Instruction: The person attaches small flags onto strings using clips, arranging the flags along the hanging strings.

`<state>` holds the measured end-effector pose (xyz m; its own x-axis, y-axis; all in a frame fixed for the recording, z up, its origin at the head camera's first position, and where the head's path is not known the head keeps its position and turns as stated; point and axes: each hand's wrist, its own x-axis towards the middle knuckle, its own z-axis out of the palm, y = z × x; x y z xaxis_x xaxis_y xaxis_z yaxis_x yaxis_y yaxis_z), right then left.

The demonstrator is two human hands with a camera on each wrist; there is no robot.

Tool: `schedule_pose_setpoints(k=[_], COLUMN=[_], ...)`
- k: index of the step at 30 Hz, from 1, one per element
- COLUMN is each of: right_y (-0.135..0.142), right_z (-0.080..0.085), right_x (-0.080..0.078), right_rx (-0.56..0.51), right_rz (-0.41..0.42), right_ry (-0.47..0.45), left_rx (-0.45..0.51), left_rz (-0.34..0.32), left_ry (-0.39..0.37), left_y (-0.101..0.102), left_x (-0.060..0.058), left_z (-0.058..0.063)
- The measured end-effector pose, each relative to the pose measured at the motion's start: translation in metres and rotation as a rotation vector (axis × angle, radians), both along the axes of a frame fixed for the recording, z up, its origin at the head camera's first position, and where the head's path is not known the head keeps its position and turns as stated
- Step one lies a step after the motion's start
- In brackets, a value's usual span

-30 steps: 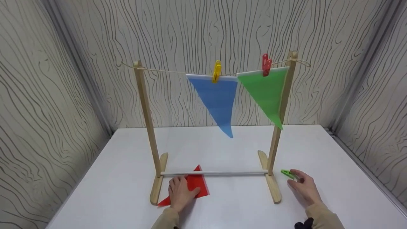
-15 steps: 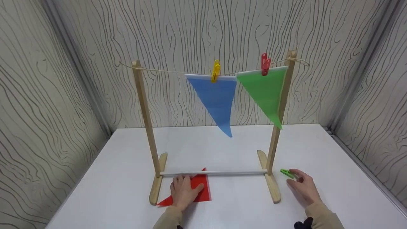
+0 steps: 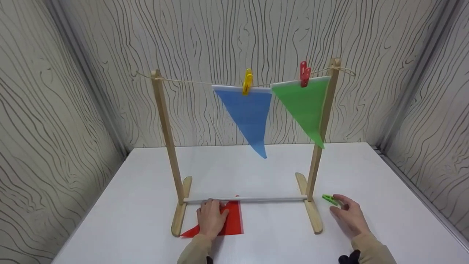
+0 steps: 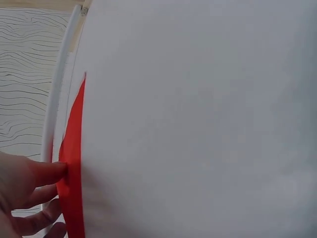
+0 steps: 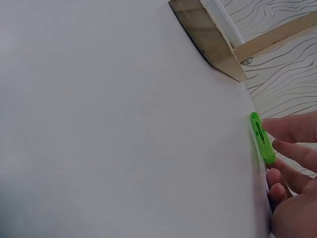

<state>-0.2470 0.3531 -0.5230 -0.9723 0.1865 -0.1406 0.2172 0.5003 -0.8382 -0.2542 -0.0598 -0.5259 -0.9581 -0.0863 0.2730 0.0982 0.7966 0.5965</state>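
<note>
A red triangular pennant [image 3: 232, 220] lies on the table at the foot of a wooden stand, its top corner by the stand's pale crossbar [image 3: 271, 200]. My left hand [image 3: 211, 220] rests on the pennant. In the left wrist view, the fingertips touch the red pennant [image 4: 73, 148]. Right of the stand, my right hand [image 3: 350, 214] holds a green clothespin [image 3: 330, 200] at the fingertips. Low by the tabletop, the green clothespin [image 5: 262, 138] shows beside the curled fingers in the right wrist view.
A string [image 3: 190, 81] runs between two wooden posts. From it hang a blue pennant [image 3: 249, 115] under a yellow clothespin [image 3: 247, 81] and a green pennant [image 3: 307, 106] under a red clothespin [image 3: 305, 74]. Wood-grain panels [image 3: 212, 36] enclose the white table [image 3: 146, 176].
My left hand has moved slightly right and forward, and its thumb has drawn in. The red pennant has turned a little, its pale edge now nearly straight. The right hand stays put.
</note>
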Motion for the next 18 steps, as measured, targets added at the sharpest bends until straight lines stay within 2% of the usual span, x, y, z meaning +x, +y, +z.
schedule_pose_setpoints(k=[5, 8, 13, 18], right_y=[0.001, 0.001, 0.000, -0.001], right_z=[0.000, 0.000, 0.002, 0.003], right_x=[0.001, 0.001, -0.001, -0.001], right_rx=[0.016, 0.019, 0.027, 0.005], right_rz=[0.005, 0.005, -0.014, -0.019], right_ry=[0.013, 0.021, 0.018, 0.014], left_rx=[0.040, 0.104, 0.261, 0.320], left_rz=[-0.036, -0.064, -0.103, -0.158], left_ry=[0.093, 0.086, -0.042, -0.107], left_y=[-0.002, -0.003, -0.007, -0.015], left_x=[0.001, 0.001, 0.000, -0.003], left_z=[0.000, 0.001, 0.007, 0.013])
